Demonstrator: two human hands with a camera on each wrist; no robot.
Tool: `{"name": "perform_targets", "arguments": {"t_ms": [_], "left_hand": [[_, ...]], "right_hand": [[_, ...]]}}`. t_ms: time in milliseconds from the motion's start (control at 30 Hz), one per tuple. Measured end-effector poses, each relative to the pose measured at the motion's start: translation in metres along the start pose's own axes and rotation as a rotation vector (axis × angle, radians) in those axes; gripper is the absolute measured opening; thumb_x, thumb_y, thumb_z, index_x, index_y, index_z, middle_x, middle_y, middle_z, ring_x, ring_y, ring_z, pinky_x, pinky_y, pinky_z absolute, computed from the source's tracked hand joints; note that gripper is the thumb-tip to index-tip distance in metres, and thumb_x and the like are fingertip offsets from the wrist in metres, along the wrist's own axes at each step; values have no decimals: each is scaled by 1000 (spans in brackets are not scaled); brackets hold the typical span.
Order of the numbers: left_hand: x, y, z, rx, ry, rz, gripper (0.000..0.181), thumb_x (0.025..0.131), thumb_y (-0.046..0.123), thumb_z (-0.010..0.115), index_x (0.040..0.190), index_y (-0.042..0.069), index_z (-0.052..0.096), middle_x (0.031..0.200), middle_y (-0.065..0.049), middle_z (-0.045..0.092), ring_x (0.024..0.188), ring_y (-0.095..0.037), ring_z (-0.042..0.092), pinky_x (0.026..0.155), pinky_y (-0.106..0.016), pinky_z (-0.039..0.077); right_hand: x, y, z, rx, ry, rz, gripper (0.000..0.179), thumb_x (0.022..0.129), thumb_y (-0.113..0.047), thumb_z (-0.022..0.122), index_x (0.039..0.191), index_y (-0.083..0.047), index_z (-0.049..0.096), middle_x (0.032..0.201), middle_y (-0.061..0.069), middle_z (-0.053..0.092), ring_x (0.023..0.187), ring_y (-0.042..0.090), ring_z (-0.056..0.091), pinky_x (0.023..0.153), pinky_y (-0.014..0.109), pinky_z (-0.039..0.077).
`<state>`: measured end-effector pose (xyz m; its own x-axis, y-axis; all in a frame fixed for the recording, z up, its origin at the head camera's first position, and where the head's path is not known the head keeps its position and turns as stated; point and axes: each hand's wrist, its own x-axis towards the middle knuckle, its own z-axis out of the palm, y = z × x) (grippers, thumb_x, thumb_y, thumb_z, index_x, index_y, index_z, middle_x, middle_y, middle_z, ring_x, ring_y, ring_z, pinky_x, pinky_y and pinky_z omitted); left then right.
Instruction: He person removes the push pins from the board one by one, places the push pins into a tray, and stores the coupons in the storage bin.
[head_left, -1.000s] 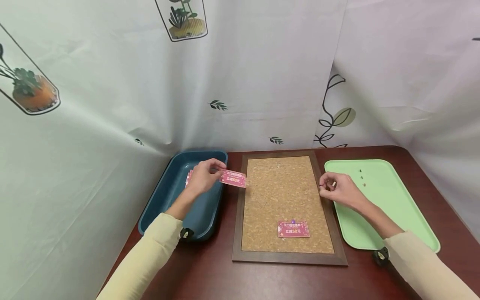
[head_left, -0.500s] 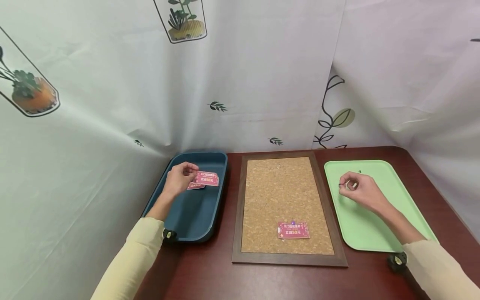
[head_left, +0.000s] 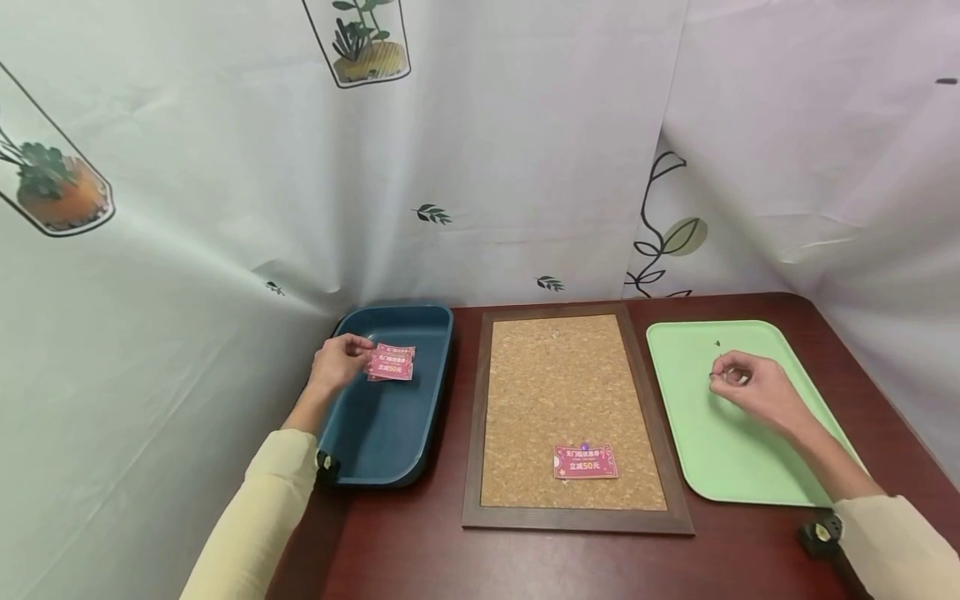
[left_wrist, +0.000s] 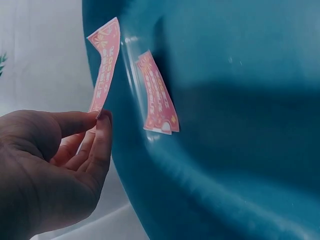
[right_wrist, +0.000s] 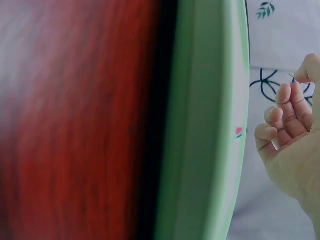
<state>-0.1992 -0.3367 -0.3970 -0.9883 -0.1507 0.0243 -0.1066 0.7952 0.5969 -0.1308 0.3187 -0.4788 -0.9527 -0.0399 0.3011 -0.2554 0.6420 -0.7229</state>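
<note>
Over the back left of the blue tray [head_left: 390,442], my left hand [head_left: 337,362] pinches a pink coupon [left_wrist: 106,60] by its end between thumb and fingertips. Other pink coupons [left_wrist: 159,97] lie overlapping inside that tray; the held one partly covers them in the head view. My right hand [head_left: 757,387] is above the green tray [head_left: 742,467], pinching a small push pin [right_wrist: 293,79] with its thin needle showing. Behind that hand another small pin [head_left: 717,343] lies on the green tray. A coupon [head_left: 585,467] sits low on the corkboard [head_left: 558,392], with a purple push pin [head_left: 585,447] at its top edge.
The brown-framed corkboard lies between the two trays on a dark red table [head_left: 480,567]. A white patterned cloth [head_left: 510,167] hangs behind and along the left side. The blue tray has raised walls; the green one is shallow.
My left hand has carried its coupon leftward, from beside the corkboard back over the blue tray. My right hand has moved right, from the corkboard's edge to over the green tray.
</note>
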Motion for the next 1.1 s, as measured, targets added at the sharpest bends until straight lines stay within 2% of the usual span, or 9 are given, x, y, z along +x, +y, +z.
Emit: {"name": "perform_targets", "arguments": {"t_ms": [267, 500, 900, 1100], "left_hand": [[6, -3, 1, 29, -35, -81, 20, 105, 9, 65, 122, -1, 69, 116, -22, 71, 104, -37, 65, 93, -53, 51], [13, -4, 5, 44, -73, -117, 21, 103, 4, 65, 122, -3, 68, 111, -22, 72, 100, -35, 67, 88, -49, 53], [21, -8, 9, 71, -88, -204, 24, 101, 5, 68, 123, -3, 70, 110, -22, 73, 102, -36, 66, 99, -55, 48], [23, -14, 12, 59, -96, -203, 25, 100, 4, 68, 123, -4, 69, 107, -22, 73, 97, -35, 66, 94, -53, 51]], "right_hand": [[-5, 6, -7, 8, 1, 30, 5, 88, -4, 73, 92, -5, 70, 75, -5, 61, 70, 2, 53, 57, 21, 41], [-6, 6, -9, 7, -22, 60, 5, 90, -5, 71, 95, -3, 70, 76, -3, 62, 70, 3, 54, 56, 23, 42], [-7, 9, -9, -2, -19, 56, 7, 91, -5, 72, 97, -2, 71, 77, -3, 64, 70, 3, 55, 57, 22, 43], [-7, 10, -9, -14, -21, 60, 8, 92, -6, 72, 98, -1, 71, 78, -3, 65, 71, 2, 55, 58, 21, 43]]}}
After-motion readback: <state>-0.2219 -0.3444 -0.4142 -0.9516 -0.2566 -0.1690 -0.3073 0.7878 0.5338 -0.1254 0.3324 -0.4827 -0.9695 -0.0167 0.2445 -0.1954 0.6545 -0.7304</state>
